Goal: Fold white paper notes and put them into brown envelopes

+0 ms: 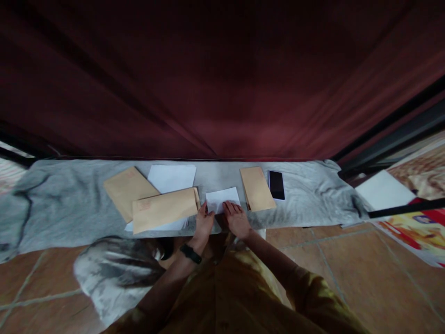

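A folded white sheet of paper [221, 196] lies on the grey cloth in front of me. My left hand [204, 220] pinches its near left corner between thumb and fingers. Across the right part of the sheet, my right hand [237, 220] rests with its fingers laid flat on the paper. Just left of my hands, a long brown envelope [165, 210] lies over another brown envelope [128, 190] and over white sheets [174, 177]. To the right lies a small stack of brown envelopes [257, 188].
A dark-screened phone [276, 185] lies beside the right envelopes. The grey cloth [309, 195] covers a narrow bench against a dark red curtain [222, 106]. Tiled floor [361, 264] shows below. At far right are a white sheet [384, 190] and a colourful printed package [420, 232].
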Tool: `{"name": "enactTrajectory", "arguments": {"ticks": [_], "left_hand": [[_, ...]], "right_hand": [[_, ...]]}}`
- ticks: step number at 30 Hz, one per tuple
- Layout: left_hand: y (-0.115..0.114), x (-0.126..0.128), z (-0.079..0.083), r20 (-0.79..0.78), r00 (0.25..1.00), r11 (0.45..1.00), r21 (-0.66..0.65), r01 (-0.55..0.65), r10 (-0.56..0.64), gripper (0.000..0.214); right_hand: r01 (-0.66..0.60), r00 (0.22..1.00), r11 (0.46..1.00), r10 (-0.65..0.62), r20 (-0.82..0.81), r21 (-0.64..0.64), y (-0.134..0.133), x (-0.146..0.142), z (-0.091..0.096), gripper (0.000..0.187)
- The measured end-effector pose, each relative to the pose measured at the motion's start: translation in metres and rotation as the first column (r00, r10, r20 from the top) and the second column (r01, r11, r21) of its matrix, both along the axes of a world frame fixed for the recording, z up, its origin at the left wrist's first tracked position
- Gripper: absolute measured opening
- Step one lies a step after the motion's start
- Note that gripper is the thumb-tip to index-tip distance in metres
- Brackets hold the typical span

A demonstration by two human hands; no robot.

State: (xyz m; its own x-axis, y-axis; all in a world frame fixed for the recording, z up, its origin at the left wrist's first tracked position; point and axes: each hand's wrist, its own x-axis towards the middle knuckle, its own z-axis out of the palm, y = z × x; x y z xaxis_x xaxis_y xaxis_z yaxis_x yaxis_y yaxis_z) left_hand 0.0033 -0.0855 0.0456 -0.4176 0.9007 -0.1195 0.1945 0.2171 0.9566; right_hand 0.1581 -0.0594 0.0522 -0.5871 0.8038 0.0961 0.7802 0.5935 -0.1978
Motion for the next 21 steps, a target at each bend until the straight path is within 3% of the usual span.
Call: {"name": "enactTrajectory", "arguments": {"ticks": [4,6,8,11,14,16,18,21], "left_hand": [[0.001,0.002,0.016,0.133,0.989,0.997,-0.052,-0.058,0.065,0.054],[-0.002,0.001,0.026,0.187,0.980,0.996,-0.067,-0.062,0.073,0.057],[-0.005,-0.004,0.036,0.255,0.960,0.993,-0.054,-0.108,0.118,0.059],[-0.007,-0.011,0.050,0.383,0.898,0.974,-0.027,-0.225,0.218,0.059],[-0.004,-0.013,0.059,0.481,0.852,0.977,-0.052,-0.207,0.206,0.060],[-0.002,-0.011,0.062,0.528,0.837,0.990,-0.060,-0.128,0.140,0.060],[-0.003,-0.009,0.062,0.533,0.841,0.996,-0.054,-0.076,0.093,0.058],[-0.009,-0.009,0.056,0.438,0.896,0.997,-0.050,-0.054,0.070,0.052]], "right_hand": [[-0.028,1.000,0.999,0.028,0.006,-0.033,0.005,0.000,0.011,0.047],[-0.018,0.998,0.997,0.013,-0.066,-0.075,0.009,0.002,0.022,0.043],[0.063,0.968,0.985,-0.099,-0.231,-0.158,0.014,0.005,0.034,0.035],[0.189,0.852,0.940,-0.301,-0.429,-0.284,0.025,0.012,0.048,0.031],[0.148,0.678,0.845,-0.465,-0.569,-0.514,0.030,0.015,0.050,0.037],[0.002,0.450,0.696,-0.642,-0.621,-0.718,0.027,0.013,0.043,0.038],[-0.116,0.234,0.570,-0.780,-0.580,-0.813,0.020,0.009,0.034,0.039],[-0.134,0.080,0.516,-0.846,-0.528,-0.846,0.006,0.000,0.021,0.038]]}}
